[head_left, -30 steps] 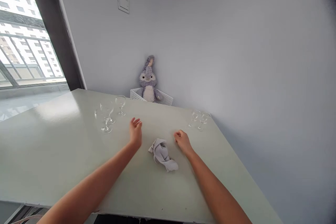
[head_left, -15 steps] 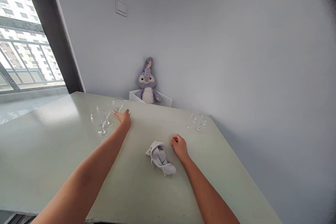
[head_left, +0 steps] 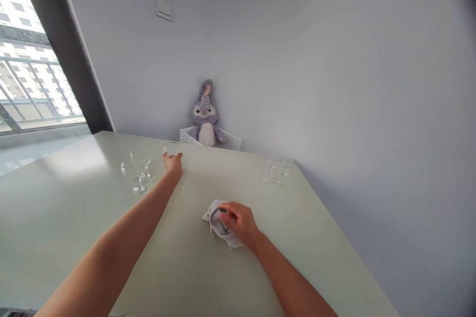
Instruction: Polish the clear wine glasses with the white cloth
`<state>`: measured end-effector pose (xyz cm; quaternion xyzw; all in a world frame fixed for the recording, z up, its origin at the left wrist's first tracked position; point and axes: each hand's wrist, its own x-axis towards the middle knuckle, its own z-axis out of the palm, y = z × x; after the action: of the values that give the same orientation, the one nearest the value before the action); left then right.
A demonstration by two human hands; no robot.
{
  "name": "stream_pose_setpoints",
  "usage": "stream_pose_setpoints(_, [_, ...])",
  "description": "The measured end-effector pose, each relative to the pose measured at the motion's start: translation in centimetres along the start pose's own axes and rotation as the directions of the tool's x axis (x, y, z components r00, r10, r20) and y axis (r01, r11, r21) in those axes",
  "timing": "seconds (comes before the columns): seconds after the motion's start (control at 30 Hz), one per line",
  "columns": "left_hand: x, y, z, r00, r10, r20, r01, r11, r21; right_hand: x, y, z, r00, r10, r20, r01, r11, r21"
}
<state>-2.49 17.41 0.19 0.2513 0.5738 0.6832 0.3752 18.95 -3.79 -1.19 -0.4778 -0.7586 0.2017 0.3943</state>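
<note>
At the far left of the table, my left hand has its fingers wrapped round a wine glass; the hand hides the lower part of the glass. My right hand is over a crumpled light grey cloth, its thumb and fingers bent but apart. Motion smears its fingertips, so whether they touch the cloth is unclear. Left of my left forearm stand a wine glass and, just behind it, another wine glass, both upright.
Two small stemmed glasses, one nearer the corner and one beside it, stand at the back right of the pale table. Behind the table, a plush rabbit sits in a white basket against the wall.
My right hand has moved left from the bare table to over the cloth, its fingers spreading. My left hand has closed round the far wine glass. The view has shifted slightly.
</note>
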Motion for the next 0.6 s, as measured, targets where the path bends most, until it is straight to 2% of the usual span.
stream_pose_setpoints(0.07, [-1.1, -0.2, 0.0, 0.999, -0.034, 0.029, 0.033, 0.999, 0.033, -0.6, -1.4, 0.9, 0.984, -0.152, 0.090, 0.167, 0.966, -0.198])
stream_pose_setpoints(0.1, [-1.8, -0.3, -0.1, 0.998, -0.045, 0.052, 0.042, 0.998, 0.050, -0.9, -1.7, 1.5, 0.979, -0.176, 0.100, 0.197, 0.939, -0.281])
stream_pose_setpoints(0.17, [-3.5, -0.2, -0.3, 0.993, -0.038, 0.109, 0.031, 0.997, 0.071, -1.1, -1.4, 2.7, 0.990, -0.131, 0.053, 0.141, 0.919, -0.368])
stream_pose_setpoints(0.23, [-5.6, -0.1, -0.6, 0.985, -0.012, 0.174, -0.001, 0.997, 0.075, -0.9, -0.5, 3.3, 1.000, -0.012, -0.026, 0.003, 0.945, -0.326])
stream_pose_setpoints(0.33, [-9.0, 0.0, -1.3, 0.963, 0.035, 0.266, -0.055, 0.996, 0.071, -0.2, 0.8, 2.8, 0.969, 0.219, -0.117, -0.223, 0.974, -0.026])
stream_pose_setpoints(0.4, [-11.0, -0.2, -1.9, 0.935, 0.090, 0.342, -0.124, 0.989, 0.077, 0.3, 1.2, 1.6, 0.917, 0.373, -0.141, -0.327, 0.906, 0.270])
stream_pose_setpoints(0.5, [-13.3, -1.1, -2.9, 0.888, 0.176, 0.426, -0.247, 0.962, 0.117, 0.9, 1.4, -0.3, 0.823, 0.556, -0.114, -0.346, 0.650, 0.676])
stream_pose_setpoints(0.6, [-14.5, -2.4, -3.8, 0.864, 0.207, 0.460, -0.309, 0.938, 0.158, 1.2, 2.2, -1.6, 0.759, 0.648, -0.062, -0.268, 0.399, 0.877])
